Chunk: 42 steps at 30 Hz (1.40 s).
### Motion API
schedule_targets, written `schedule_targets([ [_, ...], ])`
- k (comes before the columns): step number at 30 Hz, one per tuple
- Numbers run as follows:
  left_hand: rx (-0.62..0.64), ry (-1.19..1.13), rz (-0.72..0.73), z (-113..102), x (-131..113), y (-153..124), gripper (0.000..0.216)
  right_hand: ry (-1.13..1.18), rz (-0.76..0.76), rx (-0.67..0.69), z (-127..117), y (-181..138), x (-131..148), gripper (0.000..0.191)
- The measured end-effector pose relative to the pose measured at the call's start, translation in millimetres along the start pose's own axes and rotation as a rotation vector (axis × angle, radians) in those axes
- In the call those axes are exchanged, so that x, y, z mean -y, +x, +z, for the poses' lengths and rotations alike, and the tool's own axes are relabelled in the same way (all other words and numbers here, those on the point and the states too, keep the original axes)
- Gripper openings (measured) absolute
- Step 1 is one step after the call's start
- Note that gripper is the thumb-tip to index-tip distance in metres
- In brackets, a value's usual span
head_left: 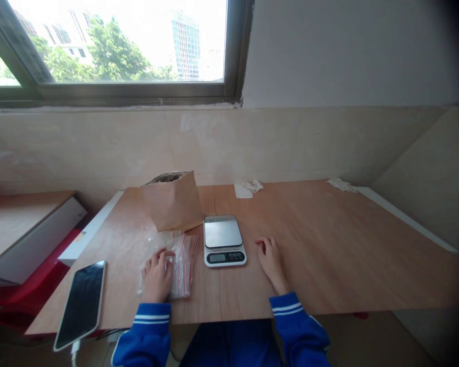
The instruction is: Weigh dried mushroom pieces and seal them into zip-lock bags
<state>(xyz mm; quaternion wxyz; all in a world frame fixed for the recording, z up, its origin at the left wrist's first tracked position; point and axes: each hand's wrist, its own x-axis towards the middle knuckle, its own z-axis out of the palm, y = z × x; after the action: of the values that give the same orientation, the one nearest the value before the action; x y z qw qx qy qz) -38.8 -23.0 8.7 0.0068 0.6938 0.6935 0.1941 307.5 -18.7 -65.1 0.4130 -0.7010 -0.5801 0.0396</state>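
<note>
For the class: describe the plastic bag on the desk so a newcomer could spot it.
On the desk below the window, find the scale. Left of it, in front of the paper bag, lies a clear zip bag under the left hand; its red stripes set it apart.

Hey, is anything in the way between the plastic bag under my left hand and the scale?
Nothing visible stands in the way. The clear red-striped plastic bag under your left hand lies just left of the silver digital kitchen scale, with only a narrow strip of the pale wooden tabletop between them.
</note>
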Motion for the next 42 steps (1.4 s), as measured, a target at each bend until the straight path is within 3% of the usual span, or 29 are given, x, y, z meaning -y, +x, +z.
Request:
schedule_targets([
  [9, 0.101, 0.021, 0.002, 7, 7, -5, 0.034, 0.031, 0.004, 0.014, -4, 1, 1, 0.024],
  [12, 0.181, 0.031, 0.028, -3, 9, -3, 0.035, 0.036, -0.003, 0.007, -5, 1, 1, 0.024],
  [15, 0.218, 0.012, 0.068, -30, 3, 6, 0.033, 0.039, -0.006, -0.003, -5, 1, 1, 0.024],
  [18, 0.089, -0.115, 0.117, -71, -16, 21, 0.034, 0.051, -0.001, -0.004, -5, 1, 1, 0.024],
  [21, -0.197, -0.325, 0.202, -115, -49, 47, 0.026, 0.059, 0.007, -0.007, -5, 1, 1, 0.025],
  [25, -0.570, -0.419, 0.260, -158, -92, 106, 0.025, 0.070, 0.017, -0.005, -5, 2, 0, 0.025],
  [27, -0.606, -0.405, 0.296, -165, -104, 144, 0.026, 0.084, 0.022, 0.005, -5, 2, 0, 0.025],
  [29, -0.494, -0.351, 0.336, -163, -109, 180, 0.024, 0.101, 0.027, 0.016, -5, 2, -1, 0.025],
  [31, -0.276, -0.281, 0.350, -151, -108, 205, 0.022, 0.115, 0.030, 0.023, -5, 2, -1, 0.026],
  [34, -0.032, -0.174, 0.318, -129, -102, 222, 0.020, 0.121, 0.031, 0.023, -5, 2, -2, 0.025],
  [38, 0.021, -0.101, 0.308, -114, -96, 224, 0.031, 0.115, 0.031, 0.023, -4, 1, -3, 0.025],
  [42, 0.106, -0.042, 0.217, -119, -95, 229, 0.031, 0.113, 0.032, 0.034, -4, 1, -4, 0.026],
])
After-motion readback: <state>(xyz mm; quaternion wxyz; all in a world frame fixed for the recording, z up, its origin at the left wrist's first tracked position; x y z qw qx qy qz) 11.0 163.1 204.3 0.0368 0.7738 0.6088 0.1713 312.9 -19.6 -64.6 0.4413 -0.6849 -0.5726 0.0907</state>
